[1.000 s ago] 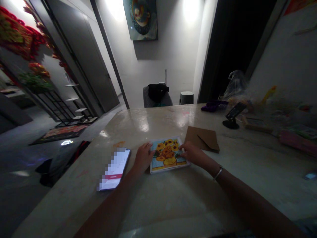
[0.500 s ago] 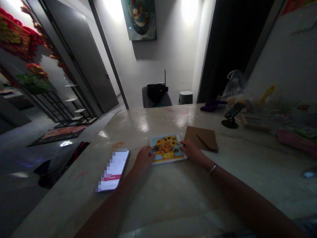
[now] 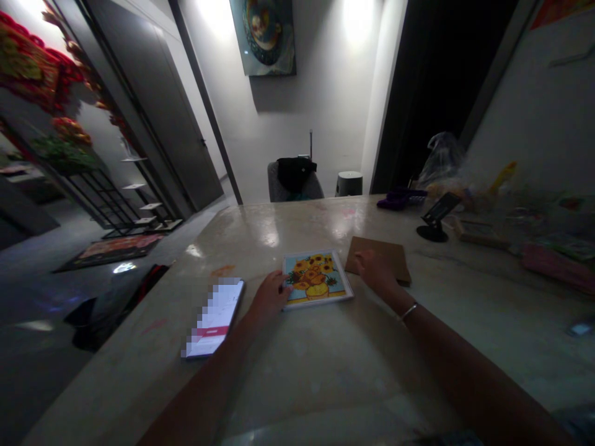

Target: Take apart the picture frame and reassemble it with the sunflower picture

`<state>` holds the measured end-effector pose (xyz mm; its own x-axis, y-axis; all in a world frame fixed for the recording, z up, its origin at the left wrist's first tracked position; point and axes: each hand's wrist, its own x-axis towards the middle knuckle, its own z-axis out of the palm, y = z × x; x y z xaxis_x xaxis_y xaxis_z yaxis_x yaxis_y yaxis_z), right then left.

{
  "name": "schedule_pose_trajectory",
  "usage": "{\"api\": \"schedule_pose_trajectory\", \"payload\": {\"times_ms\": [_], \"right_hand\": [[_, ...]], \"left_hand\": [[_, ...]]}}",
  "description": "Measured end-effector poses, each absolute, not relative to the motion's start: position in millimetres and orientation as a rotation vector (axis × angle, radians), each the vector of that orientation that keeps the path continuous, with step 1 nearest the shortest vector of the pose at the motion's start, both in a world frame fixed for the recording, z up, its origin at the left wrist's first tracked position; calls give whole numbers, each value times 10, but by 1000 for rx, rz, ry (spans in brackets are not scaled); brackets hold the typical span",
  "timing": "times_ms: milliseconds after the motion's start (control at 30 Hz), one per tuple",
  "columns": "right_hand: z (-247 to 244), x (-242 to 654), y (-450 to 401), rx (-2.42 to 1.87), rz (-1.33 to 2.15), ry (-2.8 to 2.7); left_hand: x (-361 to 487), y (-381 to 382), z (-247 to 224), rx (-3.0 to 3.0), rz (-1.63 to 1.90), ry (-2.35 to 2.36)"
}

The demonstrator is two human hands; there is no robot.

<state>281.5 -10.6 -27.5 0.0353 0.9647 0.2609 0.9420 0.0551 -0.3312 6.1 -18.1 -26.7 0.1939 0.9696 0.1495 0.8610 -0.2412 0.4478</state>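
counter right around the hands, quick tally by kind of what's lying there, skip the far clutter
smartphone: 1
sunflower picture board: 1
brown paper envelope: 1
total: 3

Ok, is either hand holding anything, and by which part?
Nothing looks gripped: the left hand rests against the left edge of the sunflower picture, and the right hand lies on the brown envelope.

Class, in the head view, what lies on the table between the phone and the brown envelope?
Between the phone and the brown envelope, the head view shows a sunflower picture, its left edge touched by the left hand.
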Motion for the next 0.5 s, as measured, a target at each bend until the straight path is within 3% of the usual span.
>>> {"api": "schedule_pose_trajectory", "payload": {"times_ms": [100, 233, 500], "right_hand": [[-285, 2972, -88, -2108, -70, -1859], [-336, 3086, -57, -2284, -9, -1810], [-386, 3127, -14, -2338, -66, -1768]], "left_hand": [[51, -187, -251, 2214, 533, 1724], [56, -206, -229, 2242, 493, 1712], [65, -244, -194, 2266, 519, 1696]]}}
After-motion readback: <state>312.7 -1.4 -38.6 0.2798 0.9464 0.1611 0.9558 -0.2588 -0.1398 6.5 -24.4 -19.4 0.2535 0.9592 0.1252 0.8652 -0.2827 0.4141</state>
